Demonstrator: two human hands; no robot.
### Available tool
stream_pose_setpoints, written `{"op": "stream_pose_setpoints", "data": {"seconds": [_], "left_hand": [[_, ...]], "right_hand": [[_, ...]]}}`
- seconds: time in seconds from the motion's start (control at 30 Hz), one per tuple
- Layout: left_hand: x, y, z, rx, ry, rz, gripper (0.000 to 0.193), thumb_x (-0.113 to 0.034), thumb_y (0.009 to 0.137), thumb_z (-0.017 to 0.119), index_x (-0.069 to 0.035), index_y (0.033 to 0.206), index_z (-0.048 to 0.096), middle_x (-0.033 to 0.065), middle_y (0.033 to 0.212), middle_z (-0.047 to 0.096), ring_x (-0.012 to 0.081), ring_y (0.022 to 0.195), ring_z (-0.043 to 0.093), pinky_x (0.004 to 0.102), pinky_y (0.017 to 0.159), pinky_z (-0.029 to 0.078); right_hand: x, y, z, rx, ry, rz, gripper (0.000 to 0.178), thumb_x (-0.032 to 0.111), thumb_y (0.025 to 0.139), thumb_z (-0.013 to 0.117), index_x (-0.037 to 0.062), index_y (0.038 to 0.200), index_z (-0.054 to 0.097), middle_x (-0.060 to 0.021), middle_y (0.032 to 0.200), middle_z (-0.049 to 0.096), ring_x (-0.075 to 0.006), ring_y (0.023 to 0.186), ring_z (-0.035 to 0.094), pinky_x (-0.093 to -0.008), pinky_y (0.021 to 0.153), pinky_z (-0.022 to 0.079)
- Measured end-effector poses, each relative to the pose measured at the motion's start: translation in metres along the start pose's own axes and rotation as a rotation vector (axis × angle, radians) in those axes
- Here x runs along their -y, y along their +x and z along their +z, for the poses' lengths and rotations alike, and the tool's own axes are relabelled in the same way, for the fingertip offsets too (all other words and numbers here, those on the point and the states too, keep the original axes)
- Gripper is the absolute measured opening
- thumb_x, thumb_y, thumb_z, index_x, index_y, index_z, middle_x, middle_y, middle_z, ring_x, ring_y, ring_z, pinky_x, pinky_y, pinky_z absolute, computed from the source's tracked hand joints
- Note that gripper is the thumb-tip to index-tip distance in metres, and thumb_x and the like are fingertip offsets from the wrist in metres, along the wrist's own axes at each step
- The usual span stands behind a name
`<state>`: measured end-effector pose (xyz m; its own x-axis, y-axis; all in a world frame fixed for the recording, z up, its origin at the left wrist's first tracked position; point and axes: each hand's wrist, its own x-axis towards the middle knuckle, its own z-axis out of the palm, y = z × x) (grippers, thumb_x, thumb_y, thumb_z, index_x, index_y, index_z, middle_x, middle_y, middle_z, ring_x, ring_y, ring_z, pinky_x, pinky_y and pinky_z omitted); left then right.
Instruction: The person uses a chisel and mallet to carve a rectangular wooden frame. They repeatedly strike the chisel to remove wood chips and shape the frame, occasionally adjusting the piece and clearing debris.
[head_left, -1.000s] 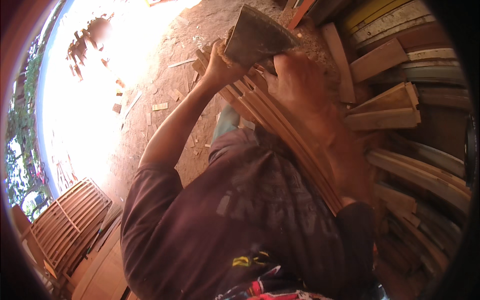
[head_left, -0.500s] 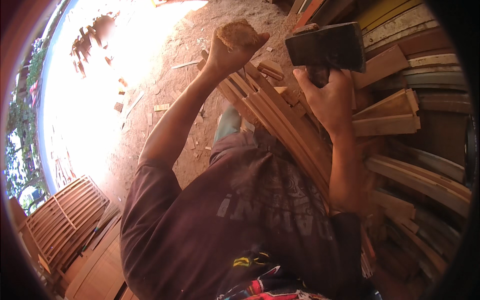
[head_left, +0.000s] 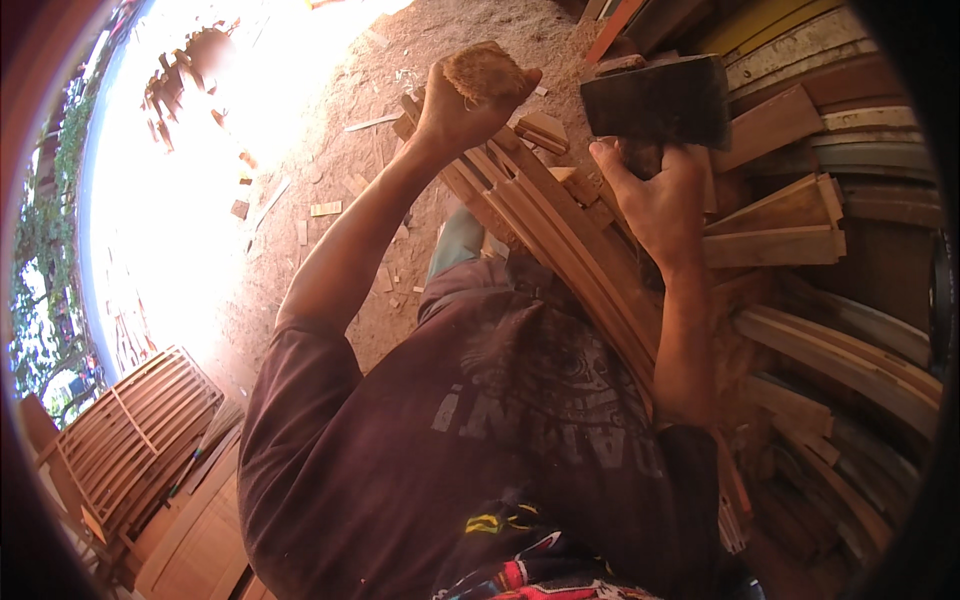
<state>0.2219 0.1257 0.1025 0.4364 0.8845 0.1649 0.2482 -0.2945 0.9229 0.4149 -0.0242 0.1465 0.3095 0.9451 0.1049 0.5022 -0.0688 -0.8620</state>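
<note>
My left hand (head_left: 455,115) is closed around a wooden-handled chisel (head_left: 482,73), whose frayed, mushroomed handle end faces up. The hand hides the chisel's lower part. Beneath it lie several long reddish wooden strips (head_left: 575,250), side by side and running from my left hand toward my right elbow. My right hand (head_left: 660,205) grips the short handle of a hammer (head_left: 657,103) with a dark, blocky head. The hammer is raised to the right of the chisel, apart from it.
Boards and offcuts (head_left: 780,235) are heaped along the right side. Small wood scraps (head_left: 326,209) and shavings litter the dirt ground. At the lower left stand a slatted wooden panel (head_left: 140,420) and a flat wooden panel (head_left: 195,540). Strong sunlight washes out the upper left.
The hammer has shifted slightly right and down, its head tilting a little. My left hand keeps its hold on the chisel and has barely moved.
</note>
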Motion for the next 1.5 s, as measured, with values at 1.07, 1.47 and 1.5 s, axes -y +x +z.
{"op": "stream_pose_setpoints", "data": {"seconds": [1.07,1.47,1.5], "left_hand": [[0.060,0.002,-0.018,-0.050,0.261,0.326,0.026,-0.025,0.098,0.070,-0.007,0.080,0.075,0.0056,0.071,0.071,0.0261,0.070,0.069,0.0401,0.067,0.056],[0.008,-0.050,0.065,0.123,0.167,0.437,0.018,-0.025,0.089,0.080,-0.012,0.092,0.068,0.0045,0.074,0.065,0.0212,0.062,0.067,0.0395,0.055,0.054],[0.001,-0.056,0.069,0.177,0.194,0.429,0.022,-0.025,0.086,0.081,-0.011,0.096,0.067,0.0059,0.076,0.066,0.0244,0.064,0.068,0.0414,0.056,0.054]], "right_hand": [[0.047,0.029,0.012,0.054,-0.380,-0.229,0.032,0.026,0.089,0.084,-0.0035,0.093,0.072,-0.0222,0.089,0.075,-0.0317,0.081,0.076,-0.0430,0.075,0.059],[-0.022,-0.031,-0.017,-0.156,0.134,0.189,0.018,0.013,0.092,0.083,0.0010,0.084,0.073,-0.0005,0.077,0.074,-0.0109,0.061,0.066,-0.0301,0.059,0.051],[-0.023,-0.038,-0.022,-0.171,0.133,0.250,0.017,0.013,0.092,0.083,0.0018,0.084,0.072,0.0001,0.075,0.072,-0.0095,0.059,0.063,-0.0285,0.057,0.049]]}}
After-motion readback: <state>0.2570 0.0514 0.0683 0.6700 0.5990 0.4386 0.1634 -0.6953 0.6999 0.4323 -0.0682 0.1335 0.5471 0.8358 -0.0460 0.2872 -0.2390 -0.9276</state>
